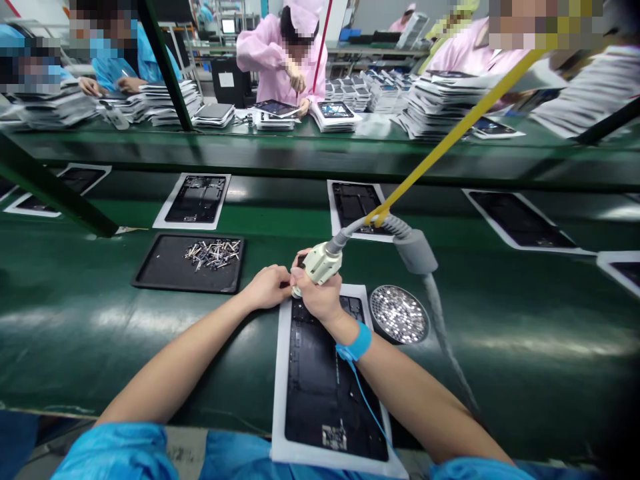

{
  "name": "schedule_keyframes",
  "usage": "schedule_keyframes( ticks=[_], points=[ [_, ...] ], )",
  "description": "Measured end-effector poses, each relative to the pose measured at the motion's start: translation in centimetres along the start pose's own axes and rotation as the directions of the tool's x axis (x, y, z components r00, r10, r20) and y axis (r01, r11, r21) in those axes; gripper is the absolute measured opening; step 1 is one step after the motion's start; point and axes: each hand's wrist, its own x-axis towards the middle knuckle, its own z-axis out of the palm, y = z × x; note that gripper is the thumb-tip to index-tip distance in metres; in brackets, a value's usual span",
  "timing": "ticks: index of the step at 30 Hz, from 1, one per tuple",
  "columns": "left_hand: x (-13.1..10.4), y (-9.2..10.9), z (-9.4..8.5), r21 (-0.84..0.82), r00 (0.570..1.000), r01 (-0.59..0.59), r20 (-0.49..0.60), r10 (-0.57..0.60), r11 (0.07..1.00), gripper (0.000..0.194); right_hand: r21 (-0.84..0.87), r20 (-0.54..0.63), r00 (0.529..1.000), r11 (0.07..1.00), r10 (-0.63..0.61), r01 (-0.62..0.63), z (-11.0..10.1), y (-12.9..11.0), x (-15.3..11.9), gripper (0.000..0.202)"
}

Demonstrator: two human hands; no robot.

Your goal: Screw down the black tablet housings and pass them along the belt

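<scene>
My right hand (320, 293) is wrapped round a cream powered tool (323, 262) with a grey cable, held over the top left part of a black tablet housing (320, 380). The housing lies on a white sheet (281, 400) at the table's front edge. Beside the tool's lower end is my left hand (270, 287), its fingers pressed together at the housing's top left corner; what they hold, if anything, is hidden. A blue wrist strap (356, 343) circles my right wrist.
A black tray (167, 263) of small metal parts lies left, a round dish (399, 313) of shiny pieces right. More housings (197, 199) on white sheets lie behind. A yellow strap (460, 137) holds the cable. People work across the table; a green post (55, 183) slants at left.
</scene>
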Motion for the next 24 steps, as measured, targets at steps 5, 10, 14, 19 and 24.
schedule_keyframes(
  ticks=[5,10,14,19,24],
  points=[
    [0.1,0.1,0.0,0.012,1.0,-0.009,0.012,0.009,1.0,0.016,0.02,-0.017,1.0,1.0,0.02,-0.02,0.1,0.4,-0.1,0.039],
    [0.0,0.3,-0.3,0.031,1.0,-0.014,0.007,0.014,0.999,0.016,0.104,-0.008,1.0,0.995,0.013,-0.012,-0.3,-1.0,0.3,0.038],
    [-0.5,0.5,-0.6,0.096,1.0,-0.012,0.003,0.011,0.995,0.015,0.092,-0.109,0.993,0.995,-0.037,0.047,-4.1,-3.6,0.7,0.03],
    [0.7,2.2,0.2,0.3,0.996,0.017,-0.09,0.011,0.954,0.013,-0.063,-0.281,0.94,0.981,-0.195,0.185,-11.1,-5.1,0.6,0.025],
    [3.3,4.3,2.0,0.369,0.998,-0.025,0.066,0.001,0.929,0.022,-0.144,-0.33,0.927,0.98,-0.178,0.137,-13.9,-4.4,0.0,0.024]
  ],
)
